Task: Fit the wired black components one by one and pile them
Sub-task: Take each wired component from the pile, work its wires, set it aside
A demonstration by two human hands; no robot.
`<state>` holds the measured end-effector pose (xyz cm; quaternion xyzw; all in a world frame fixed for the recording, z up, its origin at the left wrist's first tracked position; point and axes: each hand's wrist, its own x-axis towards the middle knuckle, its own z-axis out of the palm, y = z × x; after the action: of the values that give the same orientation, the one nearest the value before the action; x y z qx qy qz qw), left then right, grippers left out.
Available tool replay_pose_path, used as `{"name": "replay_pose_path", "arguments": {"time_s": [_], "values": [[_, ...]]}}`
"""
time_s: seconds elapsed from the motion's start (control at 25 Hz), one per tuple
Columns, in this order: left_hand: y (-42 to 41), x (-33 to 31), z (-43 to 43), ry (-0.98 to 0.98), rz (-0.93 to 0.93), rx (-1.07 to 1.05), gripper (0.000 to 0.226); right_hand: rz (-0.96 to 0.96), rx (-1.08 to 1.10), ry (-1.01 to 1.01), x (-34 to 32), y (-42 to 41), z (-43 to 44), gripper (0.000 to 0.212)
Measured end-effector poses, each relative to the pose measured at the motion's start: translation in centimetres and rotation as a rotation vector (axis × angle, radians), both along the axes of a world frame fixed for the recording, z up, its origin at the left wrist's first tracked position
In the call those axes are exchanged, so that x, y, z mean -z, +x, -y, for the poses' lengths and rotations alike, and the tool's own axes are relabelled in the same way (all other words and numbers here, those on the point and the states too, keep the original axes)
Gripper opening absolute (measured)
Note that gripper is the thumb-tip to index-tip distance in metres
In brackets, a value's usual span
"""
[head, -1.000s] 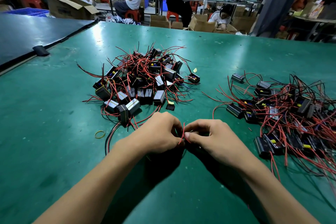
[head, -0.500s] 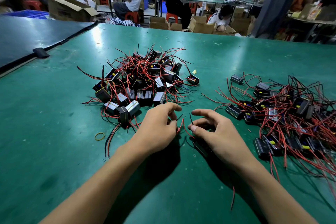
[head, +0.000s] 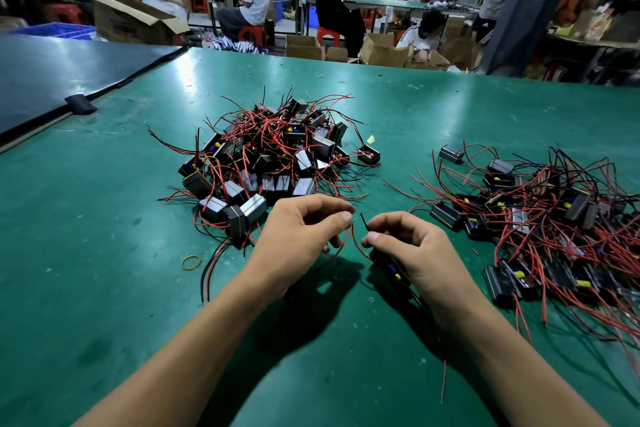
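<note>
A green counter [head: 104, 288] is filling most of the view in a busy workshop, with people sitting at benches far behind at twelve o'clock. At about eleven o'clock from the hands a pile [head: 273, 156] of black boxes is lying, several of them showing yellow bands around them, which I am reading as the finished lot. At three o'clock a loose heap [head: 554, 229] of about the same size is sprawling in red leads, apparently waiting. Between them the left hand [head: 298, 239] is pinching the tip of a red wire [head: 353, 243] between thumb and forefinger, while the right hand [head: 419, 260] is curling its fingers round one black component [head: 389, 270] low against the counter and nipping its black wire [head: 363, 220]. The job is looking roughly half done, with this piece being worked and not yet piled.
</note>
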<state>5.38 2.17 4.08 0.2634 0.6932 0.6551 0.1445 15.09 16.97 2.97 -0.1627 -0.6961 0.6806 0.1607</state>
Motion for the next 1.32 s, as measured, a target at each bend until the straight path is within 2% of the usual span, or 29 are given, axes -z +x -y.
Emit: {"name": "replay_pose_path", "arguments": {"time_s": [0.24,0.36,0.84,1.0,1.08,1.16,1.24,1.32], "values": [[0.14,-0.24,-0.20,0.077,0.264,0.061,0.007,-0.025,-0.033,-0.021,0.38,-0.07,0.42,0.009],[0.05,-0.16,-0.17,0.076,0.299,0.091,0.008,-0.035,-0.043,-0.037,0.40,-0.08,0.43,0.008],[0.20,-0.20,-0.18,0.063,0.164,0.019,0.006,-0.052,-0.045,0.037,0.22,-0.13,0.50,0.010],[0.26,-0.22,-0.08,0.009,0.060,0.010,0.004,-0.058,-0.044,0.087,0.09,0.02,0.55,0.008],[0.27,-0.14,-0.06,-0.043,-0.014,0.012,0.005,-0.063,-0.008,0.173,0.05,0.11,0.71,0.008],[0.15,-0.08,0.01,-0.090,-0.064,0.029,0.006,-0.064,0.025,0.300,0.01,0.19,0.77,0.020],[0.03,-0.06,0.12,-0.103,-0.056,0.059,0.007,-0.061,0.004,0.424,-0.13,0.28,0.73,0.029],[-0.06,-0.05,0.22,-0.106,-0.036,0.071,0.007,-0.066,0.003,0.503,-0.17,0.38,0.70,0.029]]}}
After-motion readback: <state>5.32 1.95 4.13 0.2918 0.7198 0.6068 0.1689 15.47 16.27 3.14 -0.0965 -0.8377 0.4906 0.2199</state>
